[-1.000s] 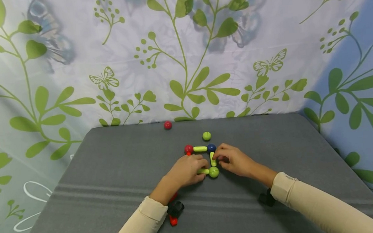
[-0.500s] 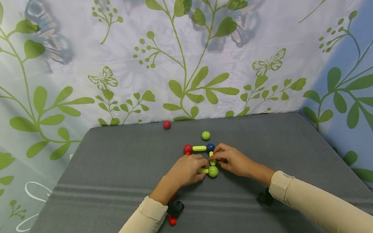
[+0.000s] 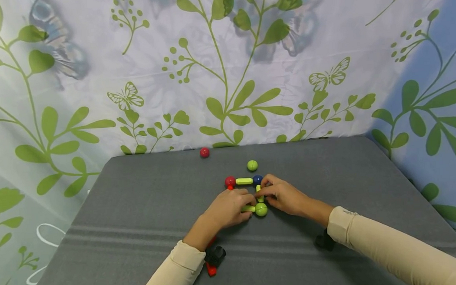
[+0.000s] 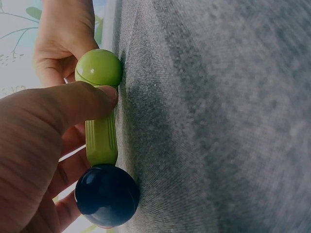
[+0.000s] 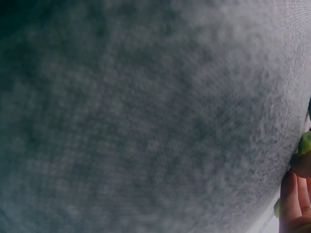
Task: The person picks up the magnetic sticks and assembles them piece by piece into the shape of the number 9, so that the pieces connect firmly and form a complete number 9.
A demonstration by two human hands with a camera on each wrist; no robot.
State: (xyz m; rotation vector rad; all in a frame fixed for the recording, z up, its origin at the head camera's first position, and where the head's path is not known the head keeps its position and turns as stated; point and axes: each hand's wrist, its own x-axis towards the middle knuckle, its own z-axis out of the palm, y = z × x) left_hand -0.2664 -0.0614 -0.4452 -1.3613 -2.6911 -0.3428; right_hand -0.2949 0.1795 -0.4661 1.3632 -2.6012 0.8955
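On the grey cloth lies a frame of balls and short rods. At its far side a yellow-green rod [image 3: 244,181] joins a red ball [image 3: 230,182] to a blue ball [image 3: 257,180]. My left hand [image 3: 228,208] grips the near yellow-green rod [image 4: 101,141], thumb across it; a green ball [image 4: 99,68] and a dark blue ball [image 4: 107,196] cap its ends. My right hand [image 3: 288,195] pinches the right-side yellow-green rod [image 3: 259,197] between the blue and green balls. Below the red ball, a red rod [image 3: 230,187] runs under my left hand, mostly hidden.
A loose red ball [image 3: 204,152] rests near the far table edge, and a loose green ball [image 3: 252,165] sits behind the frame. Red rods [image 3: 211,269] lie partly hidden beneath the left wrist camera [image 3: 215,255]. A patterned curtain [image 3: 149,77] hangs behind the table.
My right fingers have moved slightly left, from beside the right-side rod onto it. The left hand keeps its grip in place.
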